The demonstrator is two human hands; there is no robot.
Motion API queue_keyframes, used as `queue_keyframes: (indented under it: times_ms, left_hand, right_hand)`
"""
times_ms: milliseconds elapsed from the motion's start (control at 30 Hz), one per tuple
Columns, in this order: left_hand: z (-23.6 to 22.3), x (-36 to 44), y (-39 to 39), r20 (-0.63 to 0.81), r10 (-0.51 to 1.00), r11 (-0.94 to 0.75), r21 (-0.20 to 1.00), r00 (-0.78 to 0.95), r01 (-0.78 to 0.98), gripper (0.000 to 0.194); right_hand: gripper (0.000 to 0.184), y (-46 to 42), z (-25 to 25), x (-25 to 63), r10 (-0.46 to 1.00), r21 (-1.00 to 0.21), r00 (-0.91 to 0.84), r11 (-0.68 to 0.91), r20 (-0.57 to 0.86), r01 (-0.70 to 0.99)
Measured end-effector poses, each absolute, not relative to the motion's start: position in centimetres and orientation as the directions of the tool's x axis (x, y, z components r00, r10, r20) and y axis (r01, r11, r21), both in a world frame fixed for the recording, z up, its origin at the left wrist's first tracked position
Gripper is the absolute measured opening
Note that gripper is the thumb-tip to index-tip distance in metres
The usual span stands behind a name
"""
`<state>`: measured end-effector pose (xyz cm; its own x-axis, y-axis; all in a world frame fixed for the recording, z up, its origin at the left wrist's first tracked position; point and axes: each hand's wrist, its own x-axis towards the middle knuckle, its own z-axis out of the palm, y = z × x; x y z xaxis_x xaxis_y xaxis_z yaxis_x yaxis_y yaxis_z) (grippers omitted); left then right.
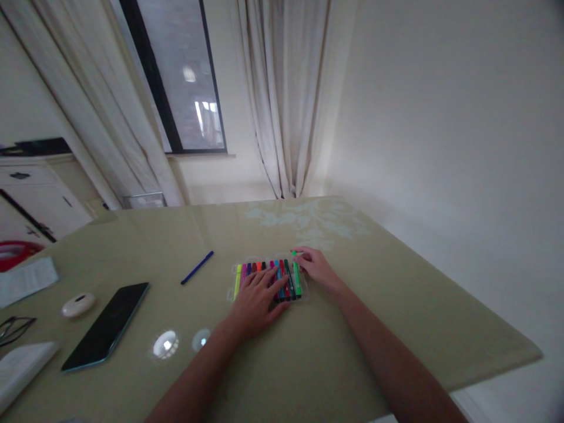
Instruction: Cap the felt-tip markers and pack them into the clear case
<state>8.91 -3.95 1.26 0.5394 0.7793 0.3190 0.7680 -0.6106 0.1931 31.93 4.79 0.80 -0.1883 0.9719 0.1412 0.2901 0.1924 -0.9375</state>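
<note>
A clear plastic case [232,286] with several coloured marker pens lies on the table [352,329] in front of me. My left hand [255,302] rests flat on the near part of the pens, fingers spread. My right hand [315,267] is at the case's right end, its fingertips pinching the top of the green marker [296,279], the last pen in the row. The green marker still lies alongside the others.
A blue pen [197,267] lies left of the case. Further left are a dark phone [108,326], a small white oval object [78,305], glasses [13,329], paper [26,279] and a white object [20,364]. Curtains and a window stand behind the table.
</note>
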Motion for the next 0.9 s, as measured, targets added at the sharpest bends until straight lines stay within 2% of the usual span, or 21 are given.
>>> queue_keyframes:
  times_ms: [167,267,433,567,700,833,900]
  left_hand:
    - [1.8,9.3,-4.1,0.278,0.730,-0.676,0.159,0.625,0.719,0.055]
    - [2.0,9.7,-4.3,0.258,0.714,-0.695,0.144,0.651,0.705,0.049]
    - [2.1,10.2,-4.6,0.240,0.733,-0.672,0.109,0.637,0.732,0.048]
    - [1.5,10.6,-4.6,0.260,0.745,-0.653,0.095,0.614,0.752,0.048]
    - [1.0,11.0,-4.5,0.281,0.756,-0.636,0.101,0.592,0.765,0.047]
    - [1.8,9.5,-3.6,0.301,0.760,-0.639,0.181,0.576,0.748,0.045]
    - [2.5,7.1,-2.6,0.314,0.843,-0.516,0.246,0.436,0.820,0.043]
  right_hand:
    - [0.024,4.5,0.4,30.9,0.944,-0.757,-0.185,0.331,0.274,0.564]
    - [0.022,4.4,0.5,30.9,0.932,-0.665,-0.184,0.354,0.313,0.658]
    - [0.020,4.1,0.6,31.0,0.931,-0.668,-0.210,0.361,0.299,0.651]
    - [0.007,4.1,0.4,30.5,0.925,-0.599,-0.225,0.372,0.307,0.709]
    - [0.008,4.2,0.1,30.1,0.918,-0.579,-0.203,0.375,0.341,0.724]
    - [0.013,4.1,0.0,30.5,0.906,-0.646,-0.172,0.400,0.387,0.650]
    - [0.016,4.0,0.1,30.9,0.909,-0.694,-0.120,0.384,0.398,0.609]
